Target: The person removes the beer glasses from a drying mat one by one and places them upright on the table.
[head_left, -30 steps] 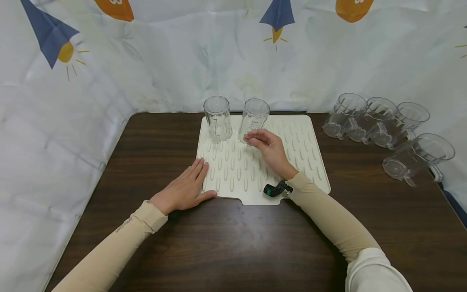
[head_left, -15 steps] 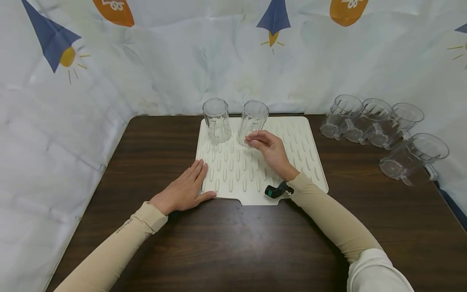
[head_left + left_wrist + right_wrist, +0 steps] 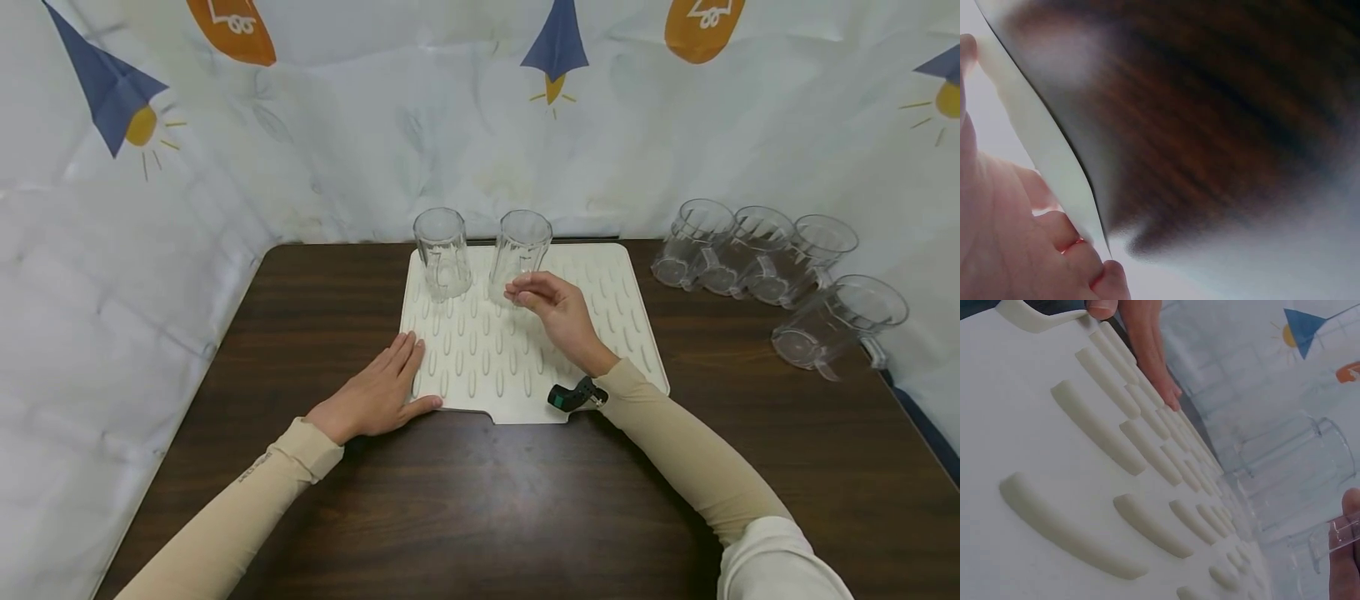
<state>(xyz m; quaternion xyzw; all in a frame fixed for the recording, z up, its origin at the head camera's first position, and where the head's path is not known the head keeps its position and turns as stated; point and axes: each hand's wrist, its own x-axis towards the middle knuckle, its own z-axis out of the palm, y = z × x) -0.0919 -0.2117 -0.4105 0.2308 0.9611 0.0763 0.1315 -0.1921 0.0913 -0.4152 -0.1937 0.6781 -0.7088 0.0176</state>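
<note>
My right hand point(image 3: 561, 317) pinches the handle of a clear mug point(image 3: 521, 250) standing on the back part of a white ridged drying mat point(image 3: 480, 367). In the right wrist view, fingertips point(image 3: 1352, 506) curve around that clear handle. To its left, another clear mug point(image 3: 441, 250) stands on the same mat, a small gap between the two. My left hand point(image 3: 375, 392) lies with fingers straight along the mat's front left corner, the thumb at its front edge. The left wrist view has the palm and fingers beside the pale mat edge.
Several clear mugs with handles stand on the dark wooden table point(image 3: 450, 508) to the right: a cluster at the back, including one mug point(image 3: 690, 242), and a separate mug point(image 3: 836, 321) nearer. A white printed sheet point(image 3: 337, 125) hangs behind the table and along its left side.
The head view has shifted slightly, so the scene sits a little lower and further left. Both hands and the mugs keep their places relative to the mat.
</note>
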